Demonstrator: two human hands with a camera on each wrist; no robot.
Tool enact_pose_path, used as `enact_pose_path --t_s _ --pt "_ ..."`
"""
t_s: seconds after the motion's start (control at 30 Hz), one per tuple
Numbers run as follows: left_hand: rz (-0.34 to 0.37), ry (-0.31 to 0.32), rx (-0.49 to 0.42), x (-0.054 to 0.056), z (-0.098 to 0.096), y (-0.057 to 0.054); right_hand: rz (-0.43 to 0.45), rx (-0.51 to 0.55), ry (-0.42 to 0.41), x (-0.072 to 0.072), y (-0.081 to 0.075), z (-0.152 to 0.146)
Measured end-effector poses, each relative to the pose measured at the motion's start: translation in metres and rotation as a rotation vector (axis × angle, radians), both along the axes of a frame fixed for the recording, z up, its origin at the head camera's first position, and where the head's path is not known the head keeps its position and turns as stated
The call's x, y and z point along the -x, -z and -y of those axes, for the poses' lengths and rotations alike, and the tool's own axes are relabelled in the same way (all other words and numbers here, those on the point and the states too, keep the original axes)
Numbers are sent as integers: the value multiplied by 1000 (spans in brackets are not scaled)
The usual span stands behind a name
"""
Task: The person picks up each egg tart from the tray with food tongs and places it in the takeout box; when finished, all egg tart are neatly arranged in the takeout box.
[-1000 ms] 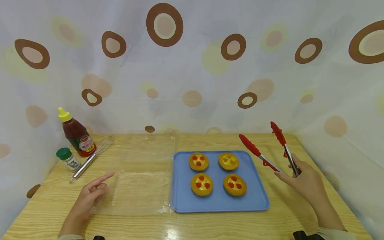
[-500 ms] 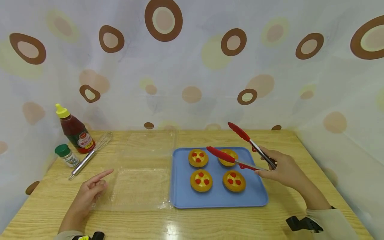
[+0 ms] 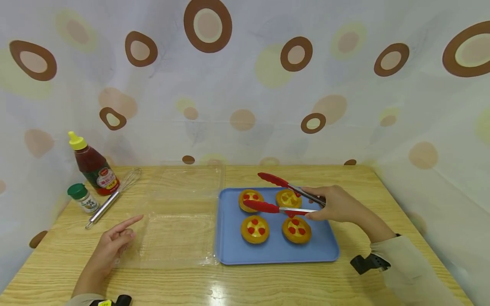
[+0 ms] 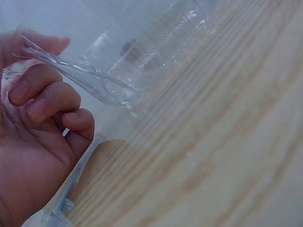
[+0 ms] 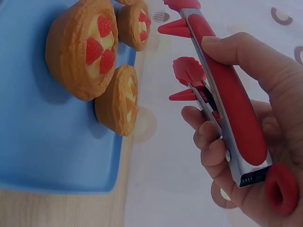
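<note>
My left hand (image 3: pixel 107 250) grips the near-left rim of an open clear plastic clamshell container (image 3: pixel 178 242); its index finger is straight over the plastic and the others curl below. In the left wrist view the rim (image 4: pixel 85 73) crosses in front of a fingertip. With thumb and fingers, my right hand (image 3: pixel 338 204) holds red-tipped tongs (image 3: pixel 264 207), spread apart. They hover over the blue tray (image 3: pixel 233 255), one tip partly covering the back-left raspberry tart (image 3: pixel 250 195). Beside it sits a tart with yellow pieces (image 3: pixel 285 199); in front are two more raspberry tarts (image 3: pixel 255 229).
At the left stand a red sauce bottle (image 3: pixel 101 174) with a yellow cap and a green-lidded shaker (image 3: pixel 89 202). A whisk (image 3: pixel 111 202) lies beside them. The container's lid (image 3: pixel 187 180) lies folded back towards the spotted curtain (image 3: pixel 245 97). Wooden table (image 3: pixel 268 287) shows in front.
My right hand has carried the spread tongs leftward, from right of the tray to over the tarts. The left hand has stayed at the container.
</note>
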State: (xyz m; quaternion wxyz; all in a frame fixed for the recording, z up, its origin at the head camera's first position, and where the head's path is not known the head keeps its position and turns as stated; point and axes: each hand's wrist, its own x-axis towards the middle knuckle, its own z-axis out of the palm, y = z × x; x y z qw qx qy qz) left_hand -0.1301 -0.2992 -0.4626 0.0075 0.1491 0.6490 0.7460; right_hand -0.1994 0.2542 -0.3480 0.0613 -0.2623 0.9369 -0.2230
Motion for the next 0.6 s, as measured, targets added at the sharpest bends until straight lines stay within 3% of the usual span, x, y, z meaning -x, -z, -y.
enact_pose_path --t_s 0.2,0.43,0.6 --pt "14 -17 13 1 -1 -1 44 -15 -42 9 -3 8" --pt "-8 8 0 1 -1 -2 101 -28 -62 15 -5 17" --pt "4 -17 7 0 0 -1 126 -22 -74 22 -4 21"
